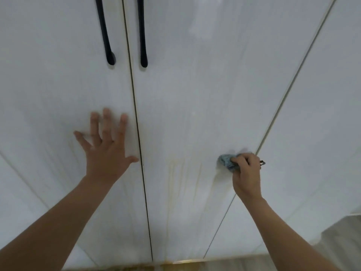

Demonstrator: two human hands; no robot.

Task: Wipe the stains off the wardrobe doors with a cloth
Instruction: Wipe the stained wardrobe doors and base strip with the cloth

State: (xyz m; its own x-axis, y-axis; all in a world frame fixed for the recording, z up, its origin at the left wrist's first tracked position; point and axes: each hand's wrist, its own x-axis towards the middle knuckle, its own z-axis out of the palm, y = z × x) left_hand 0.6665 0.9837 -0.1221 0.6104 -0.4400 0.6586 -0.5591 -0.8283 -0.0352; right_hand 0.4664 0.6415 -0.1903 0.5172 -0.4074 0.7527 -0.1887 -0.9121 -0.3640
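White wardrobe doors fill the view. My left hand presses flat with spread fingers on the left door, just left of the gap between the doors. My right hand grips a bunched blue-grey cloth against the middle door, near its right edge. Faint yellowish streaks run down the middle door, to the left of the cloth.
Two black bar handles hang on either side of the central gap at the top. A third door panel lies to the right. The floor shows at the lower right and along the bottom edge.
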